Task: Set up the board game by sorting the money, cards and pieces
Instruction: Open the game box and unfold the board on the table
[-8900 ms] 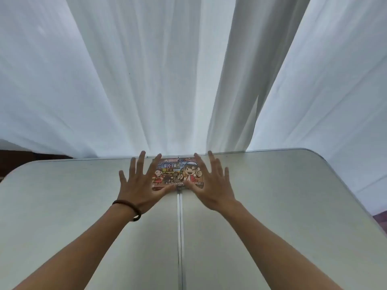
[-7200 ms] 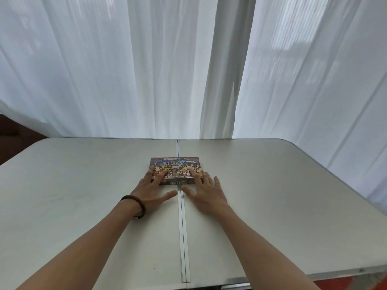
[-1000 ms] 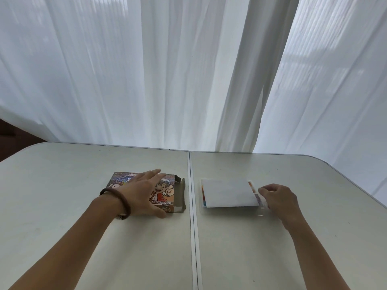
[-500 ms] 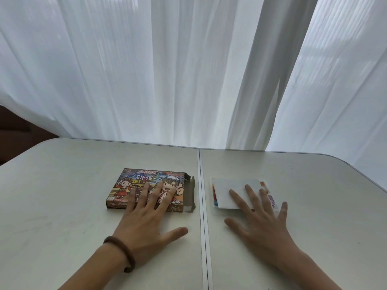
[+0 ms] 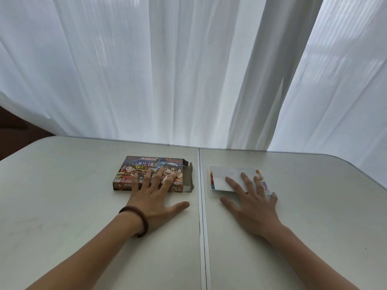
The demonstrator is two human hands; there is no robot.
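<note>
part of game box [image 5: 129, 174] under left fingers [image 5: 147, 179], near edge of packet [image 5: 222, 176] under right fingers [image 5: 247, 183], forearms [image 5: 88, 258] cut off

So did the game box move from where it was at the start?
Yes. The box lay across the seam in the tabletop; now it sits wholly to the left of that seam.

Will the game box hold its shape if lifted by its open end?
Probably not: the game box is thin card with end flaps open, so that end may crush. Likely light, since the white bundle lies outside it. Being flat, it should slide, not tip.
</note>
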